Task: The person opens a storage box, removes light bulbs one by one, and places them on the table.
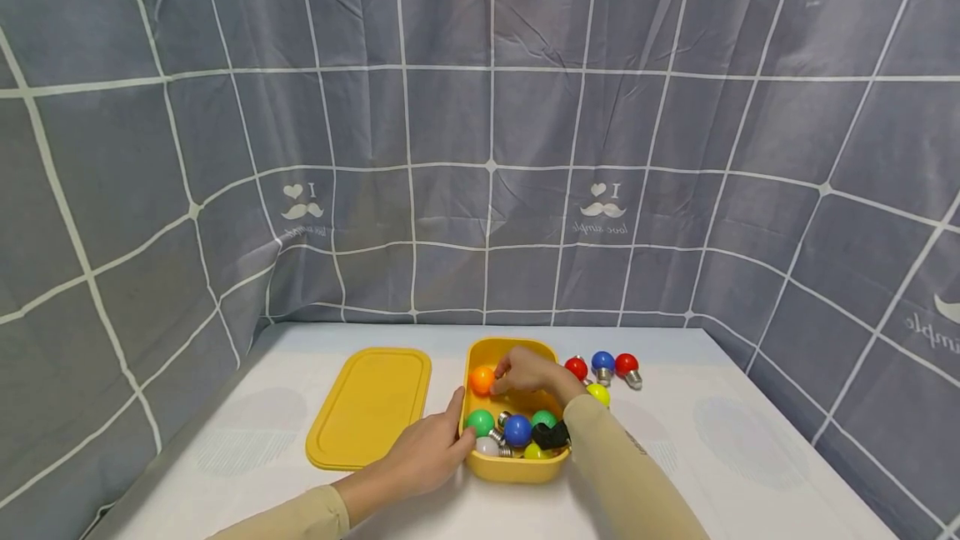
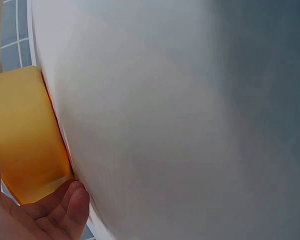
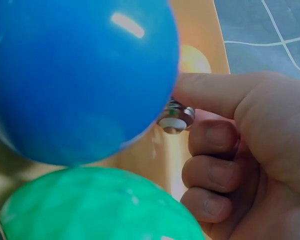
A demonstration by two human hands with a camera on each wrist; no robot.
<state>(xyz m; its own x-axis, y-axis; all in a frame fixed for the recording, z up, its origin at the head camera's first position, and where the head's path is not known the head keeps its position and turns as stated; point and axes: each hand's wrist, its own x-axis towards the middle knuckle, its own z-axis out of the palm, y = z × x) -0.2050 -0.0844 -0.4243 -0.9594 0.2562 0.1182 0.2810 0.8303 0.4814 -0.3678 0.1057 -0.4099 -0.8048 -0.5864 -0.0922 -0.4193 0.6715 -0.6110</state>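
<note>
A yellow plastic box point(image 1: 517, 471) holds several coloured light bulbs. My left hand point(image 1: 420, 450) grips the box's left wall, with the fingers against its outside and the thumb at the rim. Inside the far half, the thumb and fingertips of my right hand point(image 1: 525, 372) pinch an orange bulb point(image 1: 482, 380), mostly hidden in the right wrist view. Green point(image 1: 480, 421), blue point(image 1: 517, 430), white point(image 1: 487, 447) and yellow point(image 1: 536, 452) bulbs lie in the near half. Close to the right wrist camera are the blue bulb point(image 3: 85, 75) and a green one point(image 3: 100, 205).
A flat yellow lid point(image 1: 369, 407) lies left of the box. On the table to the right are two red bulbs point(image 1: 627, 365), a blue bulb point(image 1: 603, 362) and a yellow bulb point(image 1: 598, 393). A grey checked curtain point(image 1: 450, 123) hangs around the white table point(image 1: 720, 473).
</note>
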